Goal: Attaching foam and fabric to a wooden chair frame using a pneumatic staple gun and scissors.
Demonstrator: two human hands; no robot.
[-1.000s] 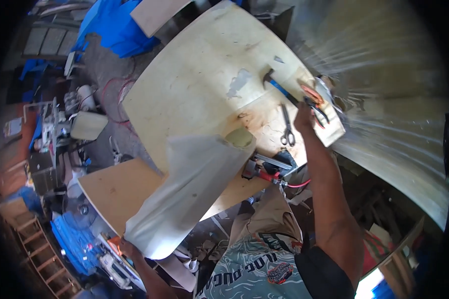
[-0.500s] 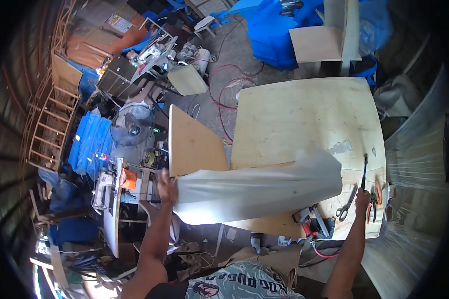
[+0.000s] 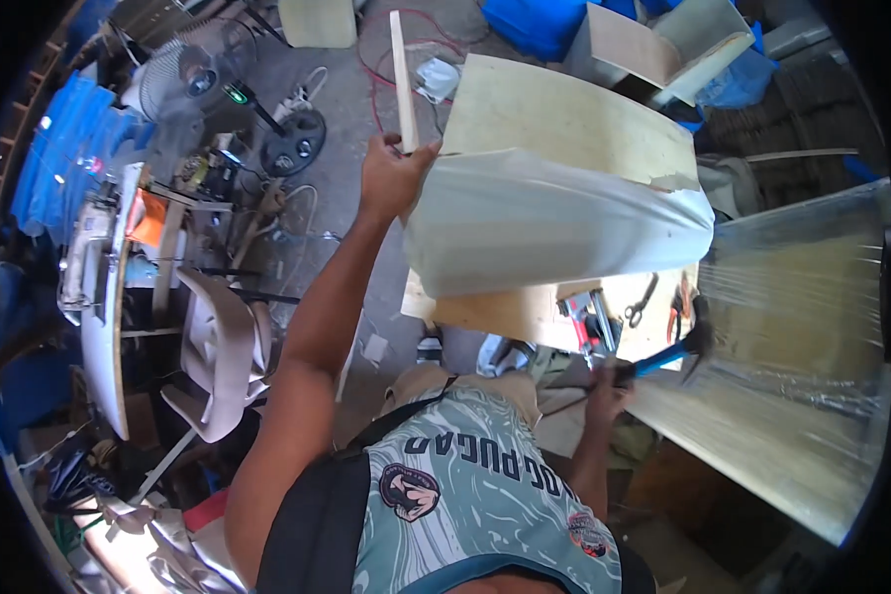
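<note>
My left hand [image 3: 394,178] is closed at the upper left corner of a panel covered in pale grey-white fabric [image 3: 554,223]. Its fingers meet the base of a thin wooden board [image 3: 404,84], seen edge-on. The covered panel is tilted over a plywood worktop [image 3: 525,312]. Close to my body, my right hand [image 3: 610,392] grips a hammer [image 3: 663,358] by its blue and black handle; the head is blurred. Near this hand lie a red and silver staple gun [image 3: 586,322], black-handled scissors [image 3: 642,300] and red-handled pliers [image 3: 677,312].
A large curved plywood sheet [image 3: 574,114] stands behind the covered panel. To the right is a plastic-wrapped board [image 3: 802,327]. A beige chair [image 3: 218,346], a sewing machine [image 3: 87,252] and a fan [image 3: 203,74] stand left. A red hose [image 3: 374,74] crosses the floor.
My view has turned downward and to the right. The left hand has closed on the panel's corner, where its fingers were spread before. My right hand has brought the hammer from the worktop toward my body.
</note>
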